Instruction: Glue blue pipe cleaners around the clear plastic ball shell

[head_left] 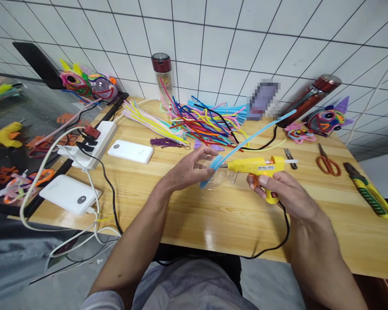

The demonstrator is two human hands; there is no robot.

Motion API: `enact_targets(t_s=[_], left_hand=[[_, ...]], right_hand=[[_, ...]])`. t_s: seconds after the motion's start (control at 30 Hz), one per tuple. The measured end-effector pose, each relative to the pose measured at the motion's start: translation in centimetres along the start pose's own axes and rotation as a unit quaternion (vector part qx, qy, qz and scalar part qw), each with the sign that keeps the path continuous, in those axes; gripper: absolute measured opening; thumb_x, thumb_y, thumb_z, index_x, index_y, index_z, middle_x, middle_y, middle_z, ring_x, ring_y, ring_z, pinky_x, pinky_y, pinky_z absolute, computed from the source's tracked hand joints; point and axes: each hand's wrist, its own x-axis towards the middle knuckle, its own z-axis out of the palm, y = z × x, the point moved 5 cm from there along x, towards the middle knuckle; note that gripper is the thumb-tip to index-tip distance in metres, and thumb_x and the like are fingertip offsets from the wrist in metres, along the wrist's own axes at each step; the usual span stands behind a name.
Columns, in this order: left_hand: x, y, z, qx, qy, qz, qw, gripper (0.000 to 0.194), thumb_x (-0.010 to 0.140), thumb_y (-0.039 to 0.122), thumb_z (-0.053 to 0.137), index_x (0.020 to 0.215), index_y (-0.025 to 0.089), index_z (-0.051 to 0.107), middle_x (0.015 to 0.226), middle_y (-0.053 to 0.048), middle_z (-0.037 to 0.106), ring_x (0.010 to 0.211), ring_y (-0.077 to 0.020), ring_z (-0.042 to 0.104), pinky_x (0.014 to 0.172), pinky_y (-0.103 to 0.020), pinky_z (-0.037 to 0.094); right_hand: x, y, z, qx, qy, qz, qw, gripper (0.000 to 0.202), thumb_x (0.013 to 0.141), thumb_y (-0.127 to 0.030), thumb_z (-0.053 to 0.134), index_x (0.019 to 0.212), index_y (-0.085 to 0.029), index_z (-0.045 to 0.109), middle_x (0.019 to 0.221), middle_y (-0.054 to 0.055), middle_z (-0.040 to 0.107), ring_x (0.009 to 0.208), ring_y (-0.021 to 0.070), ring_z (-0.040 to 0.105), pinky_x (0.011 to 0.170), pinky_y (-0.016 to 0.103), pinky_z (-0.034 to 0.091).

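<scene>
My left hand [189, 167] is closed around a clear, rounded plastic piece [218, 180] with light blue pipe cleaners [216, 165] lying across it. One long blue strand [258, 134] sticks up to the right from there. My right hand [289, 189] grips a yellow hot glue gun [255, 164], fingers by its orange trigger. The gun's metal nozzle points left and meets, or nearly meets, the blue strands. A white glue stick [290, 160] protrudes from its back. My left fingertips partly cover the plastic piece.
Behind my hands lies a pile of colourful pipe cleaners [203, 122]. Scissors [328, 161], nail clippers [290, 158] and pliers [367, 189] lie right. A power strip [100, 144], power banks [131, 151] and cables are left. Bottles and decorated fish stand near the wall; the gun's cord [286, 232] hangs over the front edge.
</scene>
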Motion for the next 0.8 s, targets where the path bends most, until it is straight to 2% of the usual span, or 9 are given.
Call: enact_targets(t_s=[0.2,0.47,0.57,0.7,0.8], left_hand=[[-0.1,-0.2,-0.1,0.007,0.006,-0.009,1.0,0.05,0.089,0.049,0.083,0.129,0.024,0.067,0.131,-0.009,0.068,0.105,-0.0238,0.069,0.084,-0.033,0.057],[0.0,0.1,-0.1,0.006,0.008,0.008,1.0,0.049,0.089,0.05,0.083,0.127,0.023,0.067,0.139,-0.012,0.068,0.126,-0.0303,0.067,0.093,-0.037,0.059],[0.1,0.2,-0.2,0.009,0.018,0.011,1.0,0.049,0.088,0.049,0.082,0.127,0.023,0.067,0.134,-0.011,0.07,0.123,-0.0297,0.068,0.094,-0.038,0.06],[0.1,0.4,-0.3,0.002,0.033,0.02,0.999,0.048,0.084,0.044,0.082,0.124,0.023,0.065,0.132,-0.011,0.071,0.126,-0.031,0.069,0.094,-0.038,0.059],[0.1,0.6,-0.5,0.003,0.057,0.018,0.998,0.048,0.083,0.044,0.079,0.124,0.022,0.064,0.136,-0.012,0.072,0.131,-0.0327,0.067,0.095,-0.038,0.059]], right_hand=[[0.0,0.2,-0.1,0.004,-0.004,-0.004,1.0,0.063,0.081,-0.081,0.084,0.084,-0.018,0.082,0.076,0.005,0.071,0.056,0.0136,0.051,0.057,0.034,0.037],[-0.1,-0.4,-0.4,0.009,0.024,-0.008,1.0,0.057,0.079,-0.076,0.087,0.08,-0.019,0.08,0.075,0.006,0.07,0.054,0.0142,0.048,0.055,0.036,0.037],[-0.1,-0.4,-1.1,0.021,0.038,-0.001,0.999,0.055,0.077,-0.075,0.088,0.076,-0.021,0.078,0.074,0.006,0.069,0.055,0.0157,0.048,0.056,0.036,0.039],[0.9,1.6,-3.5,0.035,0.107,0.03,0.993,0.056,0.072,-0.075,0.091,0.081,-0.021,0.081,0.08,0.008,0.073,0.068,0.0204,0.06,0.059,0.035,0.047],[2.5,4.1,-4.6,0.02,0.142,0.084,0.986,0.06,0.07,-0.077,0.092,0.082,-0.019,0.081,0.075,0.007,0.072,0.065,0.0181,0.059,0.053,0.03,0.045]])
